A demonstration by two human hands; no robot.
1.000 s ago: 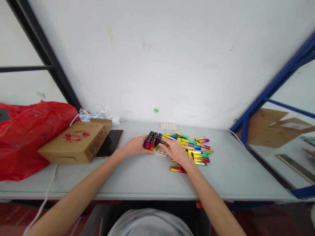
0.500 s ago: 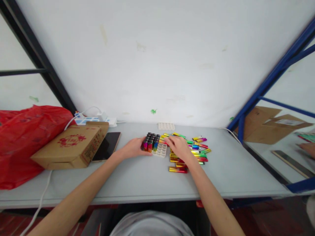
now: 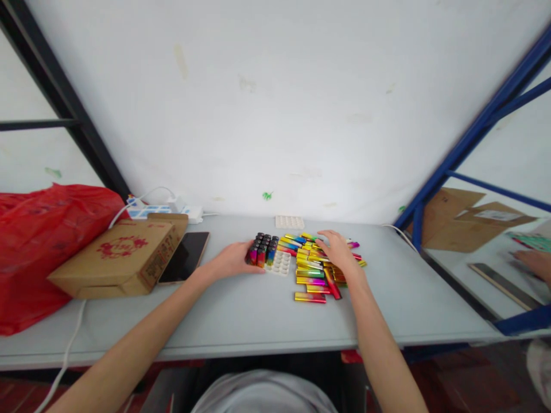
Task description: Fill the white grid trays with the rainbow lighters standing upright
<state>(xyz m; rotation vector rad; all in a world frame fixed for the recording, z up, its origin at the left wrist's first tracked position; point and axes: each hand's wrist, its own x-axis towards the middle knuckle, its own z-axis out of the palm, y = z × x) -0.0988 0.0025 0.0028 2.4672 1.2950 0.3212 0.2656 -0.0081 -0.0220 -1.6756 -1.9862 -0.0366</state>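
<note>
Shiny, colourful lighters with black tops (image 3: 266,248) stand upright, packed into the left part of a white tray (image 3: 282,264) with round holes. My left hand (image 3: 236,258) is wrapped round the tray's left side, thumb in front, steadying these lighters. On the right, bare holes of the tray show. A loose pile of lighters (image 3: 310,273), gold, red, green and purple, lies flat beside the tray. Over the right side of that pile hovers my right hand (image 3: 338,249), its fingers bent and apart; I see nothing held in it.
A second white tray (image 3: 289,222) lies against the wall. To the left are a phone (image 3: 187,257), a cardboard box (image 3: 123,255), a power strip (image 3: 196,214) and a red plastic bag (image 3: 47,246). Behind the blue frame at right, another person's hand (image 3: 536,261) shows.
My right hand has moved right, from the tray's edge to the far side of the pile. Some loose lighters lie differently, one now slanting at the front. My left hand stays put.
</note>
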